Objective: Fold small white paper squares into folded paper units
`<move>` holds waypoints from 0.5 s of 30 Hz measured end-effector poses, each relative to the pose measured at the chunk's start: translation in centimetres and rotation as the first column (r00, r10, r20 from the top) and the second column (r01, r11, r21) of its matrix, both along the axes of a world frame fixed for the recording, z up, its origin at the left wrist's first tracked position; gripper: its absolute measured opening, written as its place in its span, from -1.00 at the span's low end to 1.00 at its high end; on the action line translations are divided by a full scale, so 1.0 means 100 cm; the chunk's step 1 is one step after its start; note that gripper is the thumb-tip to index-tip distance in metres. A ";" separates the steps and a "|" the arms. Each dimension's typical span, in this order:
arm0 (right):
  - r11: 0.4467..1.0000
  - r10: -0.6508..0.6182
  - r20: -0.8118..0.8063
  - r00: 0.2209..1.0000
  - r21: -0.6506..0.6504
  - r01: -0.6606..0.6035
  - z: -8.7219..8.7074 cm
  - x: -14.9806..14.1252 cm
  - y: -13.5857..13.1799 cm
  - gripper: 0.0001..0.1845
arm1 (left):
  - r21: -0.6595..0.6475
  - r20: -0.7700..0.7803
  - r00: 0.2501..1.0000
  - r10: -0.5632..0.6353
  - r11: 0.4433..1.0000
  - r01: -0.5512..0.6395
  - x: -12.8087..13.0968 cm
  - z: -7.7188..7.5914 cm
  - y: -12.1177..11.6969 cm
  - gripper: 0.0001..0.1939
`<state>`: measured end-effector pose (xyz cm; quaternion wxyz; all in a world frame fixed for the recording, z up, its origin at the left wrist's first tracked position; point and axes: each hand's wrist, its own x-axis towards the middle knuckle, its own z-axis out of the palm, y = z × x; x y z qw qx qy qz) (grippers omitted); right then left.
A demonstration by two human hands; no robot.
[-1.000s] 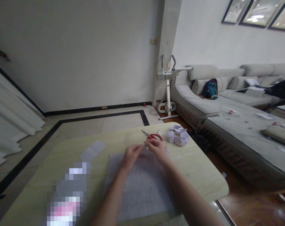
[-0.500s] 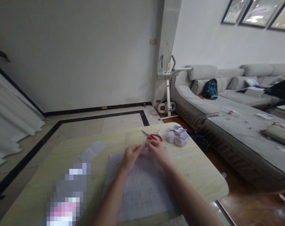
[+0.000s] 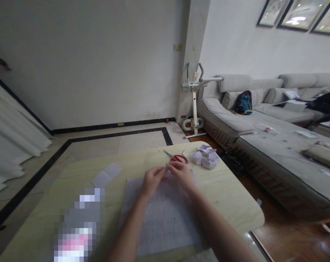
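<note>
My left hand (image 3: 153, 179) and my right hand (image 3: 180, 174) meet above a large printed sheet (image 3: 165, 225), fingers pinched together. Between the fingertips shows a small piece of white paper (image 3: 167, 169), mostly hidden by the fingers. Just beyond the hands lie red-handled scissors (image 3: 179, 158), blades pointing away to the left. Several folded white paper pieces (image 3: 206, 159) sit in a cluster to the right of the scissors. A creased white paper (image 3: 107, 174) rests flat on the table, left of the large sheet.
The pale wooden table (image 3: 230, 196) has a rounded right corner. A pixelated patch (image 3: 77, 229) covers something at its left. Beyond stand a white exercise machine (image 3: 194, 105) and a grey sofa (image 3: 279, 153) with a blue backpack (image 3: 244, 103). A person's dark sleeve (image 3: 324, 103) shows far right.
My fingers have shifted slightly, and less of the small paper shows between them. The scissors and other papers stay where they were.
</note>
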<state>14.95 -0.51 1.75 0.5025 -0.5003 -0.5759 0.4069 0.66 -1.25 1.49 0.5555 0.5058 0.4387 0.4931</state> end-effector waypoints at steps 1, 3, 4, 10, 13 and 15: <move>1.000 -0.003 0.003 1.000 0.000 0.003 0.000 0.000 0.000 -0.77 | 0.004 -0.002 1.000 0.002 1.000 -0.002 0.000 0.000 0.000 -0.63; 1.000 -0.001 0.006 1.000 0.001 0.001 0.001 0.001 0.000 -0.78 | 0.002 0.000 1.000 0.000 1.000 0.000 0.001 0.001 -0.001 -0.62; 1.000 0.002 0.007 1.000 0.002 -0.002 0.001 0.001 0.000 -0.78 | -0.005 0.001 1.000 -0.003 1.000 0.003 0.001 0.002 -0.001 -0.62; 1.000 0.012 -0.022 1.000 -0.002 -0.012 0.002 0.001 0.000 -0.77 | -0.015 -0.009 1.000 -0.020 1.000 0.020 0.002 0.005 -0.003 -0.60; 1.000 0.013 -0.040 0.999 -0.009 -0.014 0.003 0.001 -0.001 -0.78 | 0.013 -0.028 0.999 -0.033 0.999 0.033 0.001 0.003 -0.002 -0.60; 1.000 0.021 -0.038 0.999 -0.013 -0.021 0.004 0.001 -0.002 -0.78 | 0.021 -0.045 0.998 -0.036 0.999 0.037 0.000 0.002 -0.002 -0.61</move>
